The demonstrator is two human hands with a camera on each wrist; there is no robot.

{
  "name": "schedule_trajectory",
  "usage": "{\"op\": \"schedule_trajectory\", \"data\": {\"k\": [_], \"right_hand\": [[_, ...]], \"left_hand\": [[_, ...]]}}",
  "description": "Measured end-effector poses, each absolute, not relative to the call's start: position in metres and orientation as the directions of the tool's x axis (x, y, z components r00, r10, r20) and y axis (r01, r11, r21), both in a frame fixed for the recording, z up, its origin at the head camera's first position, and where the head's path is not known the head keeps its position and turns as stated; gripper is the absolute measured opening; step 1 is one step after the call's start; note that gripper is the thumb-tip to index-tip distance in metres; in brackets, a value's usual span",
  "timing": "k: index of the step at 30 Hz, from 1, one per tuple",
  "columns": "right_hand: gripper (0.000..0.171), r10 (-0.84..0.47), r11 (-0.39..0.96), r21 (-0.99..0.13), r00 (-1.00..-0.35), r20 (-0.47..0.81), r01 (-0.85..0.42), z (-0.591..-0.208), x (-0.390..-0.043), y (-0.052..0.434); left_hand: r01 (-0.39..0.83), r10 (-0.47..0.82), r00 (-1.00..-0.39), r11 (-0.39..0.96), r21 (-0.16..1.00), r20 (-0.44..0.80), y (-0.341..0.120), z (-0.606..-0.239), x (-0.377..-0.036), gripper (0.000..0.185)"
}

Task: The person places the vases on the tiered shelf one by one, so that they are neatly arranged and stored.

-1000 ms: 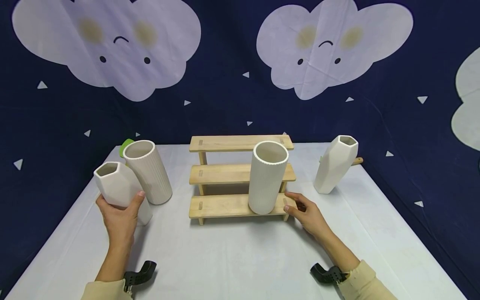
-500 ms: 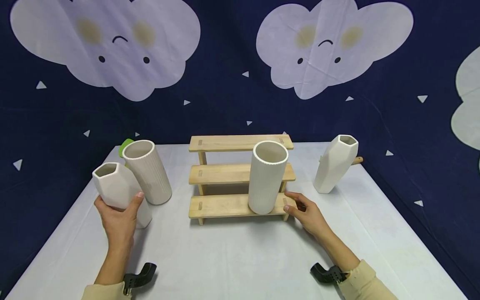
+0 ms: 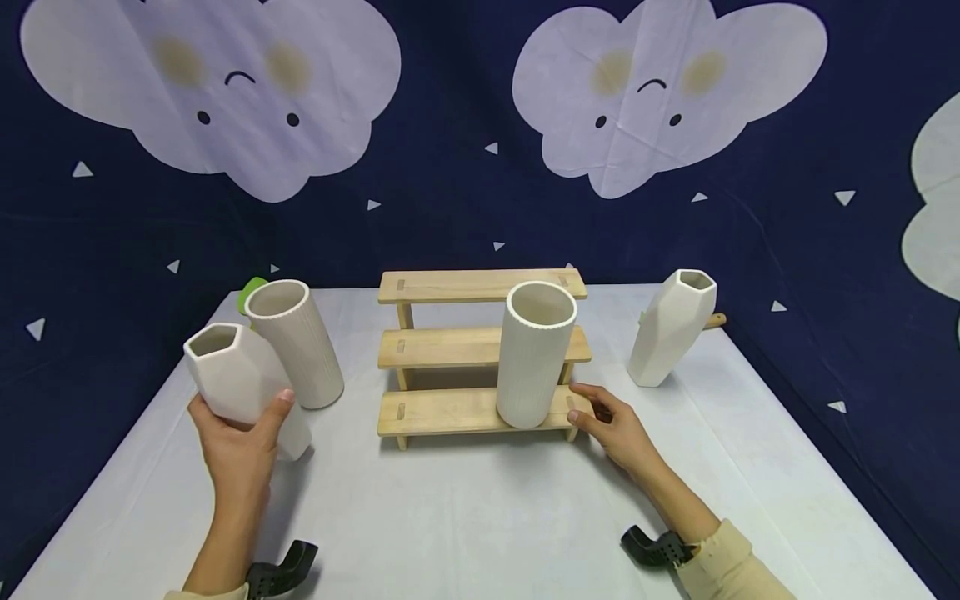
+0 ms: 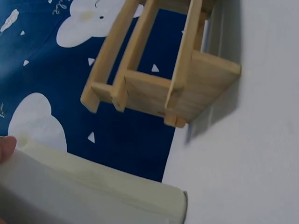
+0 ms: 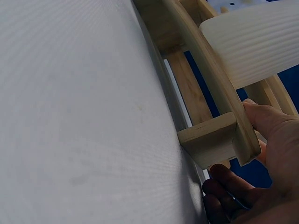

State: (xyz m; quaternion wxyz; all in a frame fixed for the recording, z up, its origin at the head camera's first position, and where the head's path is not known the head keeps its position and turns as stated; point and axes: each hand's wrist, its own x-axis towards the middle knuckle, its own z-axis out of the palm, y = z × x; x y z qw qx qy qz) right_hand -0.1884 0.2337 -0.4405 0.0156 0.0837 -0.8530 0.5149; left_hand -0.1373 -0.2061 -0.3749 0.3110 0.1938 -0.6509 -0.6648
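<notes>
My left hand (image 3: 238, 442) grips a white faceted vase (image 3: 236, 383) around its body and holds it tilted at the left of the table; the left wrist view shows the vase's side (image 4: 84, 191) up close. A three-step wooden rack (image 3: 450, 346) stands in the middle, also in the left wrist view (image 4: 154, 88). A white ribbed vase (image 3: 534, 358) stands upright on the right part of its lowest step. My right hand (image 3: 611, 421) holds that step's right end (image 5: 210, 135), thumb on one side and fingers on the other, beside the ribbed vase (image 5: 252, 42).
Another ribbed vase (image 3: 296, 346) stands just behind the held one, with a green object (image 3: 251, 292) behind it. A second faceted vase (image 3: 667, 329) stands at the right, a wooden stick (image 3: 717, 319) behind it. The white table (image 3: 465, 517) ends at a dark cloud-print backdrop.
My left hand has shifted the faceted vase slightly right and toward me. The right hand and the rack have not moved.
</notes>
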Motion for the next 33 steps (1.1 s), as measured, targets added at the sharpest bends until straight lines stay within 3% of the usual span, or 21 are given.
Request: {"op": "schedule_trajectory", "data": {"k": [8, 20, 33], "right_hand": [[0.046, -0.130, 0.463, -0.869, -0.983, 0.129, -0.175, -0.440, -0.189, 0.234], [0.046, -0.123, 0.465, -0.871, -0.986, 0.117, -0.161, -0.440, -0.188, 0.233], [0.046, -0.130, 0.453, -0.875, -0.984, 0.121, -0.167, -0.441, -0.187, 0.233]], "left_hand": [[0.233, -0.622, -0.757, 0.030, 0.972, 0.201, -0.191, -0.363, -0.127, 0.072], [0.112, -0.465, -0.861, 0.217, 0.970, 0.204, -0.167, -0.345, -0.117, 0.075], [0.121, -0.255, -0.955, 0.127, 0.985, 0.150, -0.144, -0.336, -0.130, 0.080]]}}
